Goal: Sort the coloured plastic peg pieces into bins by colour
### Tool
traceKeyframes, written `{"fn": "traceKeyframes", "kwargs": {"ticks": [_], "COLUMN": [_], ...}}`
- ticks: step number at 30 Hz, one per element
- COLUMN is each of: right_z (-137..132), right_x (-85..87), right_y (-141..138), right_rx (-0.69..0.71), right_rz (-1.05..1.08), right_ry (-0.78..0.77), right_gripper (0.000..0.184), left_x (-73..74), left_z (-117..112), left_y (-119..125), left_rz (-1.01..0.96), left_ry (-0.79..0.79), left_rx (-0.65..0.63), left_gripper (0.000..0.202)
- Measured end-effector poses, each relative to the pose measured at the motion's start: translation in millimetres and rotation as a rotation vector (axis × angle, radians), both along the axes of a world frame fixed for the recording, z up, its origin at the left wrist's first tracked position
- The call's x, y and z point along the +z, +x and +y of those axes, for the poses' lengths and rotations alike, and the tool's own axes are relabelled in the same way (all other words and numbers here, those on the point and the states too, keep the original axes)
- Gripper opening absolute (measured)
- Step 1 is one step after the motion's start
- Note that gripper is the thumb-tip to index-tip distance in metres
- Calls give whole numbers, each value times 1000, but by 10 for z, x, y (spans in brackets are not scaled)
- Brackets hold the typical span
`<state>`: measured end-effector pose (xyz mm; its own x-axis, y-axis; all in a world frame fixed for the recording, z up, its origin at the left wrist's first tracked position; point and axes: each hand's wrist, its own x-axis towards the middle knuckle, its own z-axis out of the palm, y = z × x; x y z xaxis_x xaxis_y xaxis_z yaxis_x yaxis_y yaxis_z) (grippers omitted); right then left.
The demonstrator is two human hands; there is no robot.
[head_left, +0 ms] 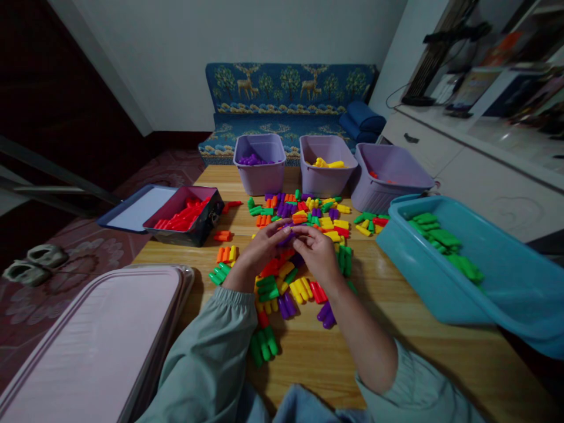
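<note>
Two-handed, pinching a smooth purple plastic block (287, 237) between the curled fingertips of the left hand (263, 249) and right hand (317, 251), over the pile of rounded, finger-shaped plastic blocks (301, 290) on a wood-grain table (308, 367); unable to tell how the hidden fingers sit. Showing beyond the pile three tapered lilac plastic tubs (263, 180), to its left a hinged case (194, 236) of glossy red pieces (187, 215), to its right a smooth turquoise basin (436, 288) holding green blocks (444, 238).
</note>
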<state>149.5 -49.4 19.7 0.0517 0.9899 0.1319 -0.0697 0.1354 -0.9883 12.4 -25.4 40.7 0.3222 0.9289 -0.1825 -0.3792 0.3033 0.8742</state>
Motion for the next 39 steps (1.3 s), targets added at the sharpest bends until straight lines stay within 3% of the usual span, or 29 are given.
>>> {"fn": "traceKeyframes", "kwargs": {"ticks": [5,11,15,17,20,25,29,33,39], "right_z": [-42,84,190,203,185,127,101,90,58], "right_x": [31,-117,-301,-349,-359,-309,-293,-308,-289], "right_y": [-53,79,181,188,171,144,121,98,71], "right_rx": [142,-43,-39,-27,-43,-5,18,52,82], "right_rz": [47,28,12,-10,-134,-480,-599,-515,-438], "right_ry": [24,-16,-69,-51,0,180,263,244,233], "right_gripper": [45,44,53,53,47,52,60,66,61], "left_x": [-82,-64,-70,-105,-173,-217,-181,-168,-217], "left_z": [28,90,109,116,118,76,35,25,30], "left_y": [0,-32,-55,-55,-51,-39,-20,-1,17], "left_rz": [10,-109,-115,42,396,731,776,842,775], "left_ry": [-17,-141,-187,-118,128,445,480,515,457], "left_rx": [57,267,294,332,394,271,185,114,244], "left_gripper": [42,26,21,24,30,35,43,42,34]}}
